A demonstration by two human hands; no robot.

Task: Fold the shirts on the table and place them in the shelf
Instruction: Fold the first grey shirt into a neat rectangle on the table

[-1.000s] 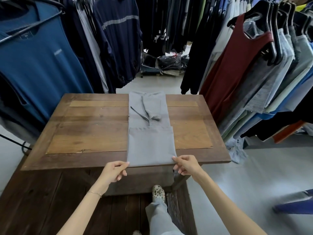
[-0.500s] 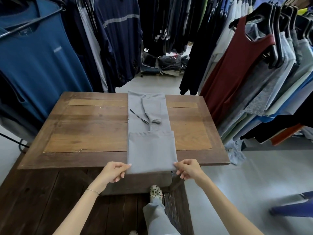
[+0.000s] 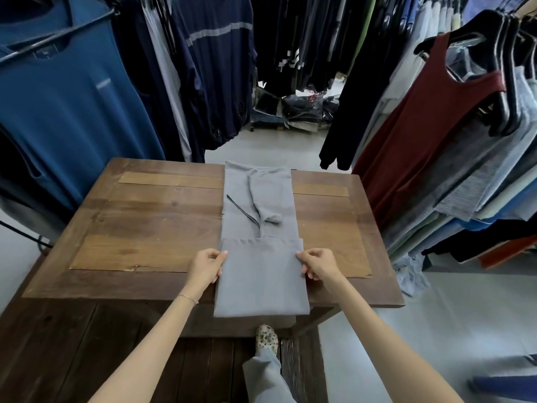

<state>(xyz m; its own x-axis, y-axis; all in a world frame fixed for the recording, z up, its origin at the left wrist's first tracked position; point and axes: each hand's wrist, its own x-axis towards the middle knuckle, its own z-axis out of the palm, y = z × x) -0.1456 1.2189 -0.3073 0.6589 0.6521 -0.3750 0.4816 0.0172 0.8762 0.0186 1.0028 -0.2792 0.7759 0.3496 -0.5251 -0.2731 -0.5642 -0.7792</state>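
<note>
Both hands, left hand [image 3: 207,267] and right hand [image 3: 318,264], pinch the grey shirt [image 3: 261,274] at frame centre; uneven lifting could skew the fold, or it slips off the table [image 3: 145,228].

Bare wood lies open on the table [image 3: 151,225] at both sides of the grey shirt [image 3: 260,257] — room for a hand from the left and right edges. Hanging garments crowd the far-left corner [image 3: 66,91] and the right edge [image 3: 453,158]; between them, past the far edge, a floor aisle [image 3: 270,146] stays open.

blue tee [image 3: 66,91] hung L | maroon tank [image 3: 430,135] R | bags [image 3: 305,107] on floor
</note>
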